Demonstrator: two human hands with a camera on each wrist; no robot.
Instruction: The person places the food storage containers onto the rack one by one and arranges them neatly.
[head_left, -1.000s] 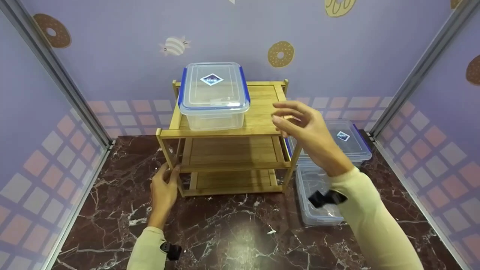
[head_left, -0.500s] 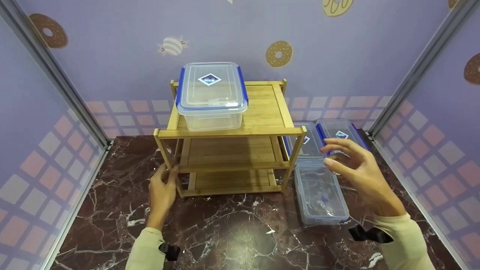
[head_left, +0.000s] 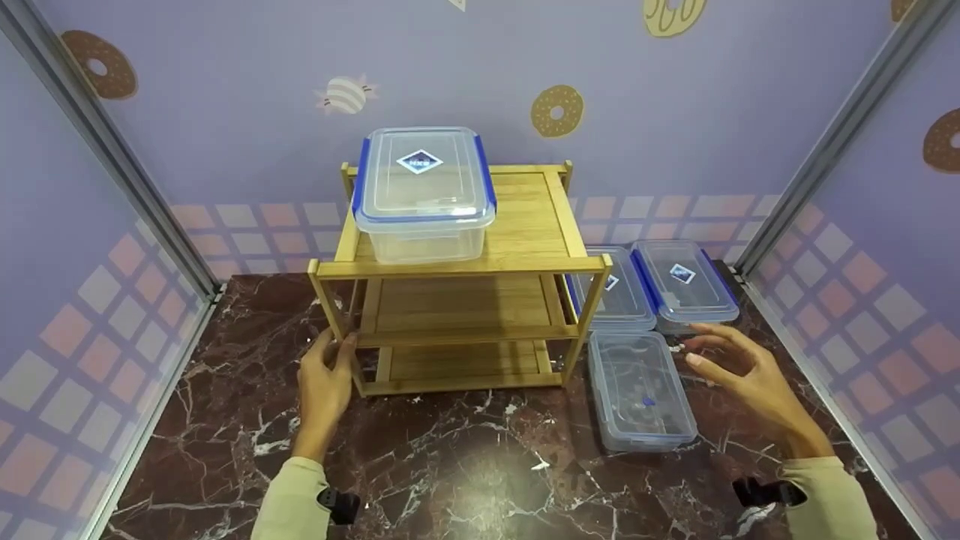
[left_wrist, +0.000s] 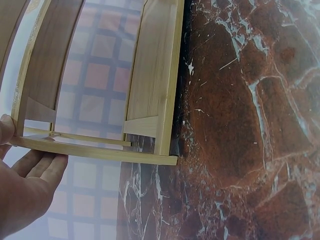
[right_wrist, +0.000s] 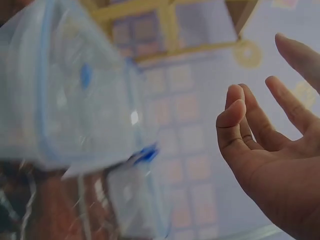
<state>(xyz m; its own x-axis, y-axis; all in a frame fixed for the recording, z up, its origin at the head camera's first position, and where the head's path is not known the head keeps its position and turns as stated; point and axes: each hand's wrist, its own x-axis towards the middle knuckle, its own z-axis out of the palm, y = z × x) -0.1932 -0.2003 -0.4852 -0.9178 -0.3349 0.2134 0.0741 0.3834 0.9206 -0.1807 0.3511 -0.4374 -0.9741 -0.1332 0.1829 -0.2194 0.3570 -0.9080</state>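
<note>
A three-tier wooden shelf rack stands upright against the back wall. My left hand grips its left front leg. In the left wrist view the thumb and fingers lie on opposite sides of that wooden leg. On the top tier, toward the left, sits a clear plastic storage box with a lid and blue side clips. Past the rack's right side my right hand hovers with loosely bent fingers and holds nothing. It is nearest to a clear box lying on the floor.
Two more lidded boxes with blue clips, one box at the far right and another box partly behind the rack's right leg, lie near the back wall. Dark red marbled floor spreads in front. Patterned wall panels enclose both sides.
My right hand has moved away from the rack's top right corner, rightward and down, to beside the floor boxes. The left hand keeps its hold on the rack leg.
</note>
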